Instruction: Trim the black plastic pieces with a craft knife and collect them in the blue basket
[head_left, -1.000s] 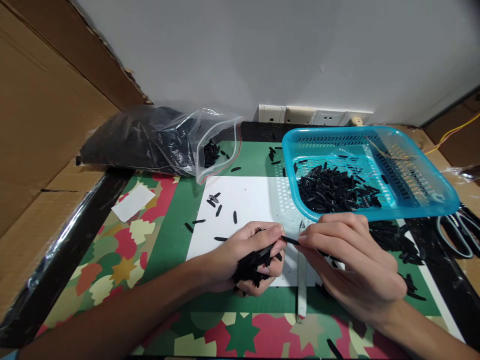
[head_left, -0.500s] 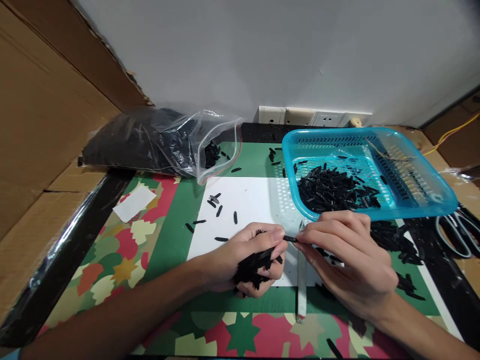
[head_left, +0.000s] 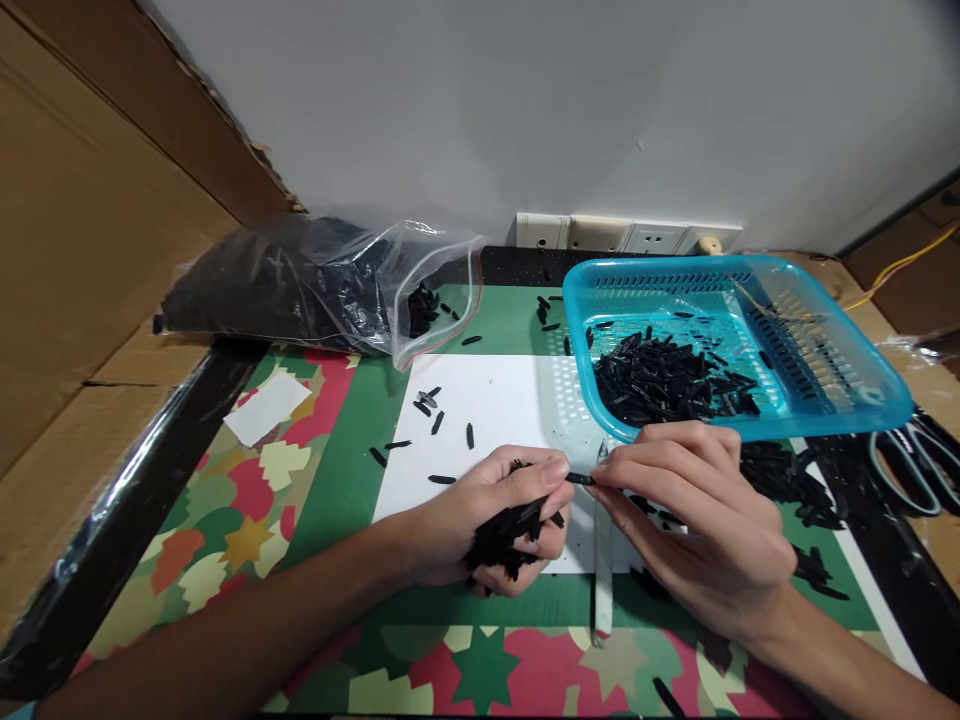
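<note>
My left hand (head_left: 517,510) is closed round a bunch of thin black pieces (head_left: 504,535). One black piece (head_left: 579,479) sticks out between its thumb and forefinger, its other end pinched by the fingertips of my right hand (head_left: 697,510). Between the hands a pale, flat stick-like tool (head_left: 603,570) lies on the white sheet (head_left: 510,385), its upper end beside my right fingertips. Several loose black pieces (head_left: 470,436) are scattered on the sheet to the left. Behind my right hand, a blue basket (head_left: 832,425) holds a heap of black pieces (head_left: 667,380).
An open clear zip bag (head_left: 300,285) full of black pieces lies at the back left. Scissors (head_left: 907,470) rest at the right, near more black pieces (head_left: 791,480). A small white paper (head_left: 268,408) lies at the left. Wall sockets (head_left: 630,234) and a cardboard panel (head_left: 97,170) border the table.
</note>
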